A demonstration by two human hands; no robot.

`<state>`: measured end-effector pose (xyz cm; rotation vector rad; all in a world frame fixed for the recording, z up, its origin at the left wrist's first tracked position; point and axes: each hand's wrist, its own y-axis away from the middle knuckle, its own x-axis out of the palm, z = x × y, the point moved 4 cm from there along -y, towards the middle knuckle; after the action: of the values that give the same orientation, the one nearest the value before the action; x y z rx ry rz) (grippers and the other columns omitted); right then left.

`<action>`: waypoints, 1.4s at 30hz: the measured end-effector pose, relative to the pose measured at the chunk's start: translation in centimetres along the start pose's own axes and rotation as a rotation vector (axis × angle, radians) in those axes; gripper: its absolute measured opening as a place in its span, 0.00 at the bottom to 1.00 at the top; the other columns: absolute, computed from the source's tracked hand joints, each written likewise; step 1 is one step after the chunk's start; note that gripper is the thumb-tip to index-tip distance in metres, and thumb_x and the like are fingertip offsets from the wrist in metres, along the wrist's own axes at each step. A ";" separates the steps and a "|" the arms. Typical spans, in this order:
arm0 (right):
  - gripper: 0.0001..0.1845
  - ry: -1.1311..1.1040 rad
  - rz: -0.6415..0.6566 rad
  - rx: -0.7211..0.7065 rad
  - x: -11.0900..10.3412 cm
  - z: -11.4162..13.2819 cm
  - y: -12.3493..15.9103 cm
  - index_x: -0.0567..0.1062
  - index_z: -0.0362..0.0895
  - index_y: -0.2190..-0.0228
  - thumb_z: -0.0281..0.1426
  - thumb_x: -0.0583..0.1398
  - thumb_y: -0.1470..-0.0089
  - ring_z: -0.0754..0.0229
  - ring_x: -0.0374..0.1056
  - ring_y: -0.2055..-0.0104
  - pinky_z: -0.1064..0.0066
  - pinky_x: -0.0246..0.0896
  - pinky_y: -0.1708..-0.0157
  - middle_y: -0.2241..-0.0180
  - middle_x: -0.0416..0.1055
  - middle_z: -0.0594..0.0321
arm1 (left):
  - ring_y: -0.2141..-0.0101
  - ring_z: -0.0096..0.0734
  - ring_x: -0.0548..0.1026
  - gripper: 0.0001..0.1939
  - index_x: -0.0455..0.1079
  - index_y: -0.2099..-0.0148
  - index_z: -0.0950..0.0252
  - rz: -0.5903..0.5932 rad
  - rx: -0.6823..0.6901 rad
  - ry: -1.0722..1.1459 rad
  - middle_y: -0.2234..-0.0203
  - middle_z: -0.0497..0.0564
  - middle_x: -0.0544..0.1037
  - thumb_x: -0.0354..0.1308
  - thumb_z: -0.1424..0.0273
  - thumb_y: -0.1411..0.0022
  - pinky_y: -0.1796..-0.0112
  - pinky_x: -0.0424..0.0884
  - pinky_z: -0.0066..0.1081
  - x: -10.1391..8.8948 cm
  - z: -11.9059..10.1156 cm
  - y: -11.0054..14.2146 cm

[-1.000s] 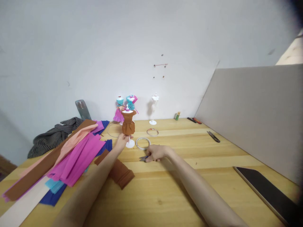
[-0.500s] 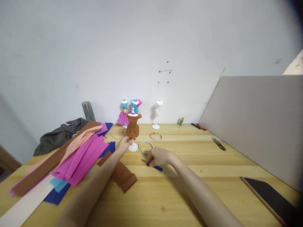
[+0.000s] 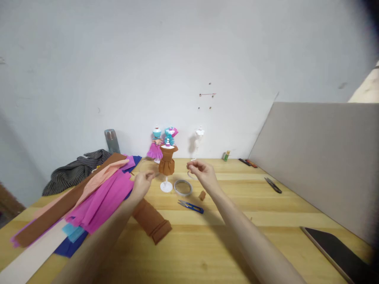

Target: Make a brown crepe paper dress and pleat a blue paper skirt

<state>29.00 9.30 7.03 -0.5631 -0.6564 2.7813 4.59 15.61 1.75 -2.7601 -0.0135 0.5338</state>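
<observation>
My right hand (image 3: 202, 174) is raised above the table behind a tape roll (image 3: 182, 187), with thumb and fingers pinched; what they pinch is too small to name. My left hand (image 3: 142, 184) hovers with curled fingers just left of a small mannequin in a brown dress (image 3: 167, 161) on a white stand. Blue-handled snips (image 3: 191, 206) lie loose on the wooden table (image 3: 237, 221), beside a small brown scrap (image 3: 202, 195). A folded brown crepe strip (image 3: 154, 223) lies under my left forearm.
A pile of pink, brown, blue and peach paper strips (image 3: 94, 193) covers the left side, with striped cloth (image 3: 75, 170) and a flask (image 3: 111, 140) behind. Dressed mannequins (image 3: 156, 144) and a bare white one (image 3: 199, 140) stand by the wall. Black snips (image 3: 272, 184), a tablet (image 3: 340, 252) and a grey board (image 3: 319, 157) are at the right.
My right hand let go of the blue snips, which now lie on the table, and rose toward the back. My left hand came off the mannequin's stand and moved left.
</observation>
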 end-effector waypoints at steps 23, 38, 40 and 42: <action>0.04 -0.883 0.191 0.561 4.8 1.4 -6.6 0.69 0.41 0.74 0.29 0.59 0.52 0.73 0.47 0.86 0.80 0.36 0.88 0.85 0.57 0.71 | 0.79 0.25 0.65 0.12 0.76 0.73 0.67 0.057 0.523 -0.459 0.84 0.47 0.72 0.52 0.69 0.48 0.76 0.55 0.27 0.1 -16.7 -7.5; 0.07 -1.078 0.290 0.567 5.3 1.9 -7.5 0.62 0.41 0.79 0.25 0.57 0.54 0.74 0.43 0.86 0.81 0.36 0.89 0.85 0.54 0.72 | 0.77 0.26 0.68 0.12 0.76 0.71 0.67 0.088 0.515 -0.355 0.82 0.47 0.74 0.53 0.67 0.48 0.75 0.59 0.25 0.4 -15.6 -8.4; 0.07 -1.091 0.321 0.568 5.4 2.0 -7.4 0.62 0.41 0.79 0.25 0.56 0.54 0.74 0.43 0.86 0.81 0.37 0.88 0.85 0.54 0.72 | 0.77 0.26 0.68 0.12 0.76 0.71 0.68 0.088 0.512 -0.348 0.82 0.47 0.74 0.53 0.68 0.49 0.75 0.59 0.25 0.3 -15.6 -8.4; 0.07 -1.093 0.336 0.567 5.4 2.0 -7.4 0.62 0.42 0.79 0.25 0.57 0.55 0.74 0.43 0.86 0.81 0.38 0.88 0.85 0.54 0.72 | 0.78 0.26 0.68 0.12 0.76 0.71 0.68 0.087 0.509 -0.343 0.82 0.47 0.74 0.53 0.67 0.49 0.75 0.59 0.25 0.3 -15.5 -8.4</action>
<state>24.27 16.60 10.48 1.1061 0.1465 3.1933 10.96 18.66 17.93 -2.1592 0.1430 0.8894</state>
